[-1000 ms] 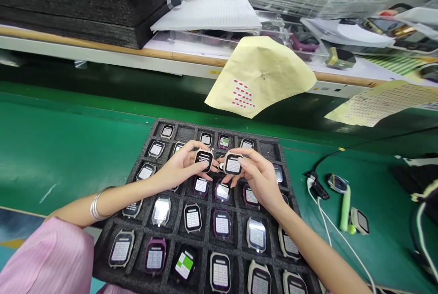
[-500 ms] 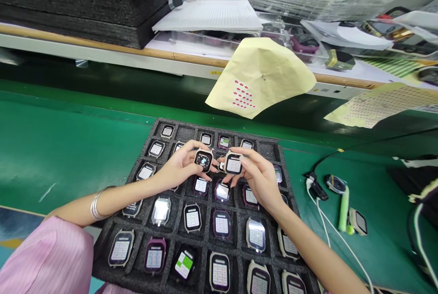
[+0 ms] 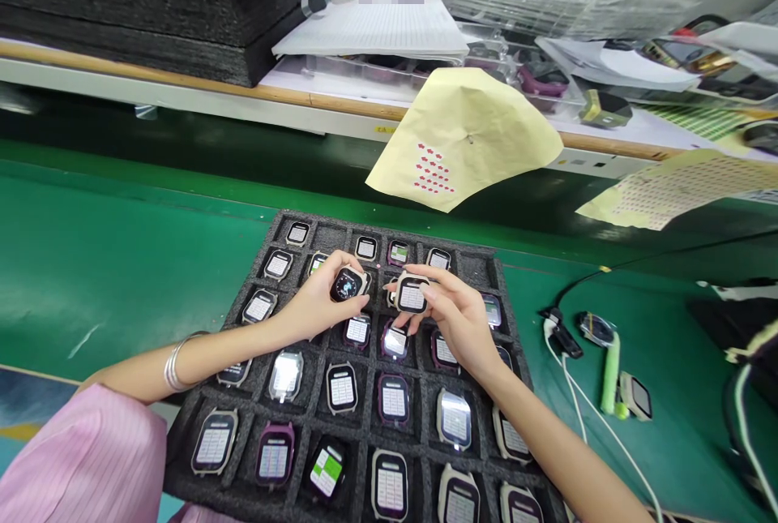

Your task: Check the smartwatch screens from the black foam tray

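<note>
Head view: above the far half of the dark grey foam tray [image 3: 389, 234], two pieces are held side by side and apart. By the left hand [image 3: 323, 297], closed with its fingers curled over the top and the thumb at the lower side, a rounded-square watch with a dark screen and round dial [image 3: 348, 286] is gripped, slightly tilted. By the right hand [image 3: 459, 308], half curled, a beige-framed strapless watch with a white-grid screen [image 3: 412, 294] is pinched, the thumb at its right border. Both pieces are judged light and stiff, with glass faces likely to be slick, easily smudged and prone to chipping if dropped. They are best taken by the side frames, between thumb and fingertips, the glass left untouched. The tray is carried on the green counter [image 3: 121, 263]; its foam walls probably cushion the watches seated along its near edge [image 3: 390, 484].
</note>
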The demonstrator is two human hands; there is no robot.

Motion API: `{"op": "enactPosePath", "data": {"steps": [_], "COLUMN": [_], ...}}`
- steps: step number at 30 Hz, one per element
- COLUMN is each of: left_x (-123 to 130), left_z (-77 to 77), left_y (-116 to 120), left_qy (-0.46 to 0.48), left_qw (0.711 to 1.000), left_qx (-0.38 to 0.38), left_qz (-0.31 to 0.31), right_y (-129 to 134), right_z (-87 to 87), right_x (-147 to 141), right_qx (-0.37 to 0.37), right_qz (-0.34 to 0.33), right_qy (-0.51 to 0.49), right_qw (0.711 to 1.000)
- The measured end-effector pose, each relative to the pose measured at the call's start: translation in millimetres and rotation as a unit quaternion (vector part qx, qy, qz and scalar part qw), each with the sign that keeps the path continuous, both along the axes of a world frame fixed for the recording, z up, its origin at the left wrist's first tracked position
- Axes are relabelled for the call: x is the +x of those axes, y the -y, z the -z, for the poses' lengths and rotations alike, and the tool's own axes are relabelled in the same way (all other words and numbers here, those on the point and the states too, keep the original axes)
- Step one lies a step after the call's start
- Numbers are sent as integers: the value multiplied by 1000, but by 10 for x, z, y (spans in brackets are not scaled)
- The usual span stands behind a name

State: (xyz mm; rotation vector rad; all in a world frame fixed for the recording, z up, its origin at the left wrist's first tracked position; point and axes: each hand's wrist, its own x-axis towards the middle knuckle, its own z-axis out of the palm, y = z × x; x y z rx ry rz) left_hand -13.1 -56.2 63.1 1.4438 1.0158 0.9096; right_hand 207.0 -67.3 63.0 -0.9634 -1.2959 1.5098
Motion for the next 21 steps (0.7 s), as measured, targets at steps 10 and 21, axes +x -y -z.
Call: {"op": "enactPosePath", "data": {"steps": [10,21], "left_x": [18,71], "left_z": [13,63], "left_y": [21,9], "left_qy": [-66,6], "left_qw": [997,997], "left_qx": [-4,-70], "left_qz": [32,12], "right_y": [13,51], "right_z": [11,5], "right_x": [-18,3], "right_qx": [-20,-9], "right_qz": [11,16], "right_qy": [2,-8], "right_qw": [1000,1000]}}
